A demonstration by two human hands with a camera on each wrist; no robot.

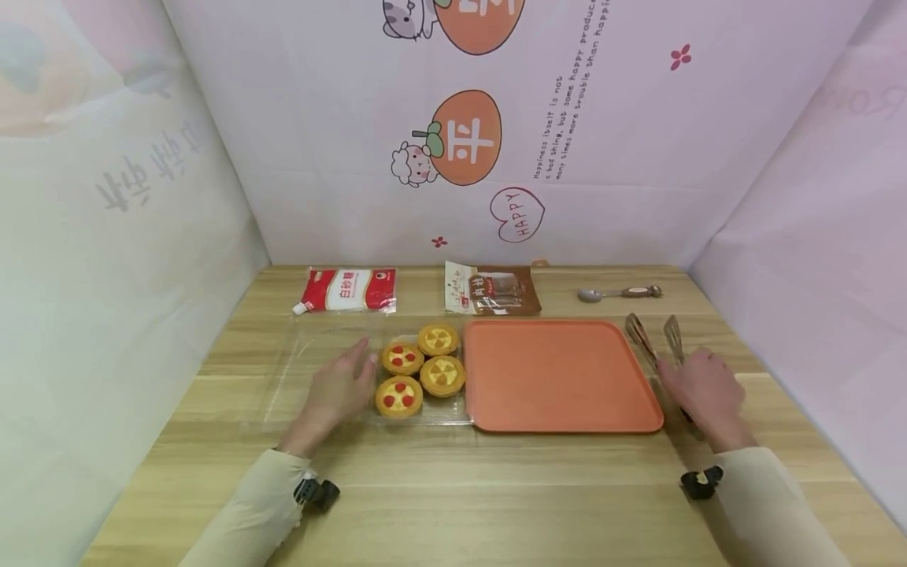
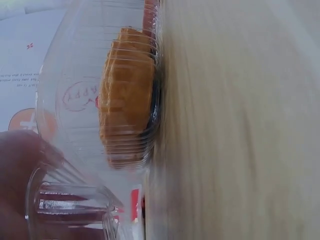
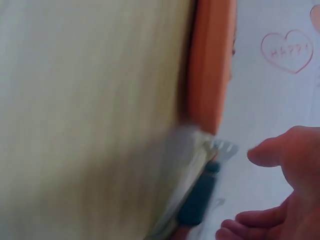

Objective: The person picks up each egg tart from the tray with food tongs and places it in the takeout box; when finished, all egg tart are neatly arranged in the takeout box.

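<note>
My left hand (image 1: 346,386) is over the clear plastic box (image 1: 283,370), just left of several egg tarts (image 1: 442,376), some topped with red pieces. Its fingers look relaxed and hold nothing. In the left wrist view, the hand (image 2: 17,175) is partly behind the see-through wall, and one tart (image 2: 127,95) shows through the plastic. On the other side, my right hand (image 1: 705,390) hovers over two metal kitchen tools (image 1: 641,335) with wire or slotted heads. The right wrist view shows its thumb and fingers (image 3: 270,152) apart, beside a dark tool handle (image 3: 200,192).
An orange tray (image 1: 560,378) lies between the tools and the plastic box. Along the back are a red and white sugar pouch (image 1: 347,290), a brown packet (image 1: 496,290) and a metal spoon (image 1: 616,294). Printed white cloth walls (image 1: 340,213) enclose the table.
</note>
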